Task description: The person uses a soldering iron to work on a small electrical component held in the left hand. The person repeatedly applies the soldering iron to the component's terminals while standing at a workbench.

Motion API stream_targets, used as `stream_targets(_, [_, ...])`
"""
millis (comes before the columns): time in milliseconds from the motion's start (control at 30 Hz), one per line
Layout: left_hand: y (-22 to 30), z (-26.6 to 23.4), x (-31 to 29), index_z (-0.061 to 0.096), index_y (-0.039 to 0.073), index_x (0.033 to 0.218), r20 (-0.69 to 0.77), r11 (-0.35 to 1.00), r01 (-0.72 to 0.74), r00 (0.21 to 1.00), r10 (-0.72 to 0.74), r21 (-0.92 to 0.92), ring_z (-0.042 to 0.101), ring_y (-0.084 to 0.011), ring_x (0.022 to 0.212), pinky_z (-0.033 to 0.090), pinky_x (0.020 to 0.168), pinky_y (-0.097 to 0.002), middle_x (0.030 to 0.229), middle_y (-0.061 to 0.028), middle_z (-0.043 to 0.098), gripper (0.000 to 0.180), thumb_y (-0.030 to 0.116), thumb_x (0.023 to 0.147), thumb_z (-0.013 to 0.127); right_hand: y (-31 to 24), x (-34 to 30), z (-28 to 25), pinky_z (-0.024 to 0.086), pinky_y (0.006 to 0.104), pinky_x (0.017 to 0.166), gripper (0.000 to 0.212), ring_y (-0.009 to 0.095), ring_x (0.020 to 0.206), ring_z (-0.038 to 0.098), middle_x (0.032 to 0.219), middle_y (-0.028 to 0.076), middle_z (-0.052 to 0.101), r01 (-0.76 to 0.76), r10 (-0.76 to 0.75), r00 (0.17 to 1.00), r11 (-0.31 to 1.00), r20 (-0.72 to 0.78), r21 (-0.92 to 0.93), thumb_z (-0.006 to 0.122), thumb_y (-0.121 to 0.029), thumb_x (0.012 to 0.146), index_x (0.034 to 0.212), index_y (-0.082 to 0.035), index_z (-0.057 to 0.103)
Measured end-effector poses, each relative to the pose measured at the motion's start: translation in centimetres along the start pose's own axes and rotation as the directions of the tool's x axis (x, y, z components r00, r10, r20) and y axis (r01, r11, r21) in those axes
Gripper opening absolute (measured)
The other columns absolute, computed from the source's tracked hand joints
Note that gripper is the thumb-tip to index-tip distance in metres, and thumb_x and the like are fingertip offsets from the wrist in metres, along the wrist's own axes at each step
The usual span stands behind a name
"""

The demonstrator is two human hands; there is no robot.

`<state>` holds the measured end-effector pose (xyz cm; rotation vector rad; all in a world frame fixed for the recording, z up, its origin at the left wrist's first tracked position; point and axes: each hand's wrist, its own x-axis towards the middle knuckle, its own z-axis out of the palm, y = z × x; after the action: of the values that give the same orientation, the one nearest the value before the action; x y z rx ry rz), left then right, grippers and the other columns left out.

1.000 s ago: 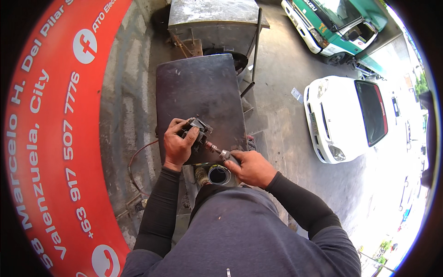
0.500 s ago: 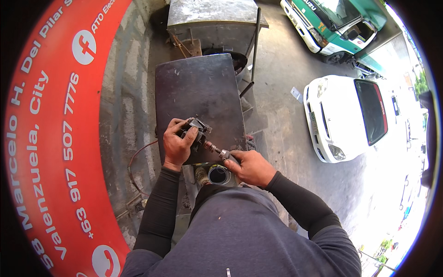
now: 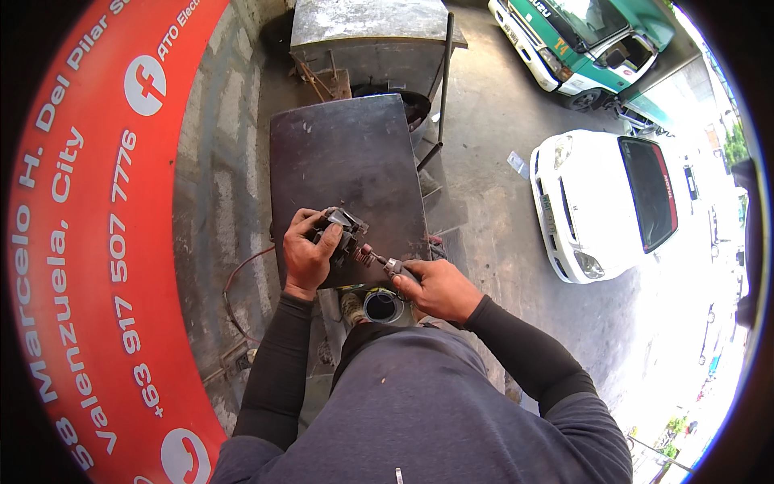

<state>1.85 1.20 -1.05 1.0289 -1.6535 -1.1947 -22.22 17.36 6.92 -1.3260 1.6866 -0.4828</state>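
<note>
Over the dark metal tabletop (image 3: pixel 343 153), my left hand (image 3: pixel 308 254) is closed around a blackened metal part (image 3: pixel 345 226) with a shiny face on top. A reddish-brown, ribbed, coil-like piece (image 3: pixel 362 254) sits at the part's lower right side; whether it is fixed to it I cannot tell. My right hand (image 3: pixel 439 289) grips a slim grey handheld rotary tool (image 3: pixel 394 269) with a metal collar. The tool's thin tip points up and left, right by the coil-like piece (image 3: pixel 367 249). Contact between the two is too small to make out.
Below the tabletop edge stands an open can (image 3: pixel 383 306) with dark contents. A thin reddish hose (image 3: pixel 228 294) curves at the left, near a red sign (image 3: pixel 105 242). A metal-topped bench (image 3: pixel 371 22) and upright pipe (image 3: pixel 446 81) stand beyond. A white car (image 3: pixel 592 206) and green truck (image 3: pixel 584 48) are parked right.
The tool's tip has shifted slightly up along the reddish-brown piece, and more of that piece's ribs now show. My left hand has barely moved and still holds the part.
</note>
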Motion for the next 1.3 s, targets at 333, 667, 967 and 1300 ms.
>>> stream_targets(333, [0.6, 0.0, 0.1, 0.087, -0.006, 0.127, 0.009, 1.000, 0.016, 1.000, -0.016, 0.013, 0.075, -0.0213, 0.103, 0.059, 0.096, -0.0354, 0.114, -0.0092, 0.075, 0.044, 0.030, 0.103, 0.088, -0.1, 0.0, -0.4, 0.062, 0.0532, 0.085, 0.053, 0.050, 0.090, 0.080, 0.091, 0.030, 0.079, -0.015, 0.015, 1.000, 1.000, 0.024, 0.020, 0.068, -0.046, 0.117, 0.122, 0.005, 0.082])
stream_targets(667, [0.2, -0.1, 0.1, 0.087, -0.005, 0.128, 0.007, 0.999, -0.001, 1.000, 0.001, 0.035, 0.075, -0.0212, 0.106, 0.059, 0.096, -0.0351, 0.115, -0.0090, 0.075, 0.044, 0.031, 0.103, 0.088, -0.1, -0.1, -0.3, 0.062, 0.0531, 0.083, 0.053, 0.048, 0.088, 0.080, 0.089, 0.030, 0.078, 0.015, -0.016, 0.999, 1.000, 0.034, 0.021, 0.068, -0.046, 0.117, 0.122, 0.005, 0.082])
stream_targets(967, [0.0, 0.0, 0.1, 0.087, -0.005, 0.127, 0.000, 1.000, -0.014, 1.000, 0.014, 0.001, 0.074, -0.0208, 0.105, 0.059, 0.095, -0.0347, 0.115, -0.0089, 0.074, 0.044, 0.032, 0.103, 0.088, 0.0, -0.1, -0.5, 0.062, 0.0534, 0.084, 0.053, 0.049, 0.089, 0.080, 0.092, 0.030, 0.080, -0.009, 0.009, 1.000, 1.000, 0.026, 0.009, 0.069, -0.046, 0.117, 0.122, 0.005, 0.082])
stream_targets(1300, [0.4, -0.1, 0.1, 0.088, -0.005, 0.127, 0.002, 1.000, -0.016, 1.000, 0.016, 0.015, 0.074, -0.0213, 0.105, 0.058, 0.097, -0.0350, 0.115, -0.0082, 0.075, 0.044, 0.032, 0.103, 0.088, 0.1, -0.1, -0.9, 0.062, 0.0543, 0.084, 0.054, 0.051, 0.088, 0.079, 0.091, 0.031, 0.078, -0.007, 0.008, 0.999, 1.000, 0.044, -0.020, 0.068, -0.046, 0.116, 0.121, 0.005, 0.082])
